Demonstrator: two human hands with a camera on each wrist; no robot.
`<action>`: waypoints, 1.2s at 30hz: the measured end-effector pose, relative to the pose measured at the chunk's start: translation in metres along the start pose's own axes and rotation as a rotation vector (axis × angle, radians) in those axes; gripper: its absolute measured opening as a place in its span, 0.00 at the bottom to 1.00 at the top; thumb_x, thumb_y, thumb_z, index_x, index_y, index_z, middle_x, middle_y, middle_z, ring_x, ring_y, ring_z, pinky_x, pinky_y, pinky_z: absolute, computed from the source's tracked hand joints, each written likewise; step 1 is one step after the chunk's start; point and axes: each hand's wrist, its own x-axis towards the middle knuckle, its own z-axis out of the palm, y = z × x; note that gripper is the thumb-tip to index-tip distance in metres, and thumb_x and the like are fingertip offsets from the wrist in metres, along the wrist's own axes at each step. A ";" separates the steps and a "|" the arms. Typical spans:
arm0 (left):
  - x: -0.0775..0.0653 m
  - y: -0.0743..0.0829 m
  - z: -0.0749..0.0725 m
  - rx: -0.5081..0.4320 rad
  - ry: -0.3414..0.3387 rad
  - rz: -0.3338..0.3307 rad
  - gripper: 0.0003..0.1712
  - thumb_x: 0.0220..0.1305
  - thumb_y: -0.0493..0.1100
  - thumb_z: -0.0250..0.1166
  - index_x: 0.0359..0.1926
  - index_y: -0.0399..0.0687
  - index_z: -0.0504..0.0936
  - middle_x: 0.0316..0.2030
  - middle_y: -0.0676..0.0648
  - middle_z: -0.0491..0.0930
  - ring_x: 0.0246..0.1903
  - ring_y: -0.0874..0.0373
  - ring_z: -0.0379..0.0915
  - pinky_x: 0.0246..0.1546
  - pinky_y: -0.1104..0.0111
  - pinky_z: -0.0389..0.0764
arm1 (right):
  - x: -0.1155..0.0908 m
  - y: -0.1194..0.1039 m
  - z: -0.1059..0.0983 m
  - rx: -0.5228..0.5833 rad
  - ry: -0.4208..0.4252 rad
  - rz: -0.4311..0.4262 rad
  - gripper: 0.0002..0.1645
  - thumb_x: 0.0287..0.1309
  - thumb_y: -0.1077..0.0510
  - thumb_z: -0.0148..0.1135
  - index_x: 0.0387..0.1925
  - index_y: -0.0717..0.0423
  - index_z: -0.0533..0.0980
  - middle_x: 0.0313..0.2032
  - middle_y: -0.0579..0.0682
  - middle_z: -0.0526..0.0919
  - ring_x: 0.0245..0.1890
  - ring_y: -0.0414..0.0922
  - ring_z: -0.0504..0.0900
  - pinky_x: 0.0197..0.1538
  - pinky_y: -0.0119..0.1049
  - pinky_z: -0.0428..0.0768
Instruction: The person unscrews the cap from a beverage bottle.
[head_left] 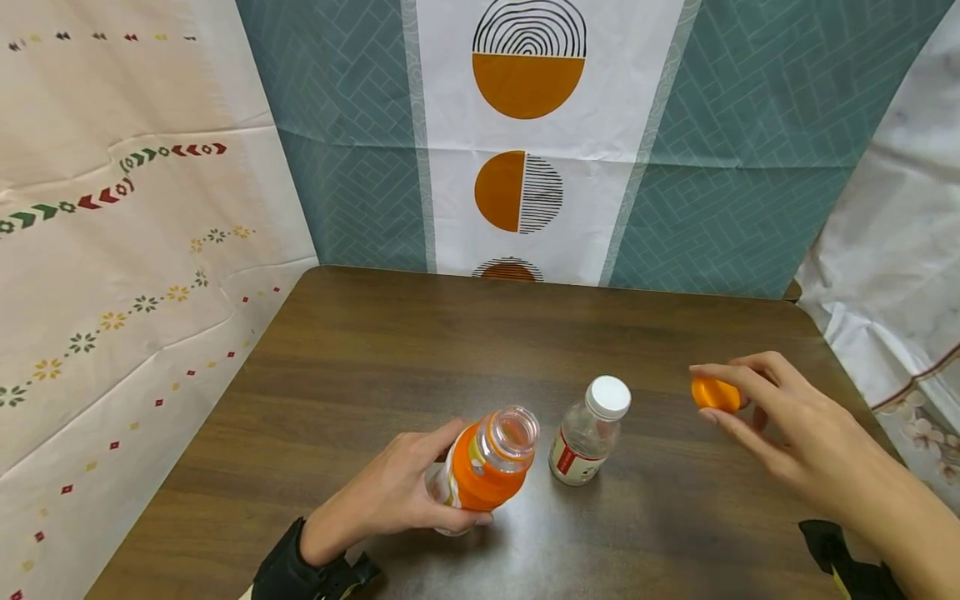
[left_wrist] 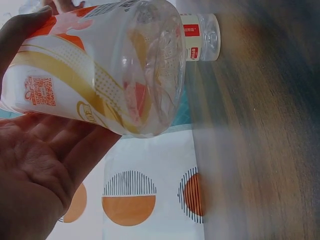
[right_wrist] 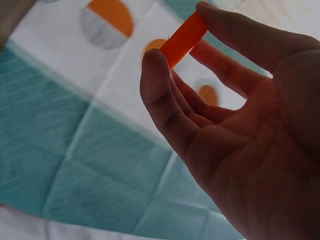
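My left hand grips a clear plastic bottle with an orange and white label, its mouth uncapped and tilted to the right. In the left wrist view the bottle's transparent base is raised off the table, and it looks empty. An orange bottle cap is pinched between the thumb and index finger of my right hand, above the table's right side. The right wrist view shows that cap edge-on at the fingertips. Between the hands stands a smaller clear bottle with a white cap and a red and cream label.
Everything is over a brown wooden table. A teal and white cloth with orange half-circles hangs behind its far edge. Patterned pale cloth covers the left side, and white cloth hangs at the right.
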 end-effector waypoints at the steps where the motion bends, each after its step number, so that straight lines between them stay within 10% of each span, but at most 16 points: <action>1: 0.000 0.000 0.000 0.001 0.000 -0.002 0.36 0.49 0.62 0.76 0.57 0.69 0.71 0.43 0.68 0.81 0.41 0.71 0.80 0.44 0.70 0.82 | -0.002 0.004 0.003 -0.002 -0.018 0.022 0.27 0.55 0.57 0.73 0.57 0.45 0.77 0.45 0.47 0.75 0.29 0.27 0.71 0.28 0.18 0.69; 36: -0.003 -0.001 -0.001 0.005 0.014 0.007 0.32 0.51 0.62 0.75 0.54 0.66 0.71 0.42 0.65 0.82 0.39 0.71 0.79 0.42 0.71 0.81 | -0.039 0.072 0.115 0.088 -0.461 0.275 0.22 0.52 0.56 0.74 0.43 0.57 0.73 0.36 0.54 0.73 0.29 0.45 0.73 0.30 0.42 0.75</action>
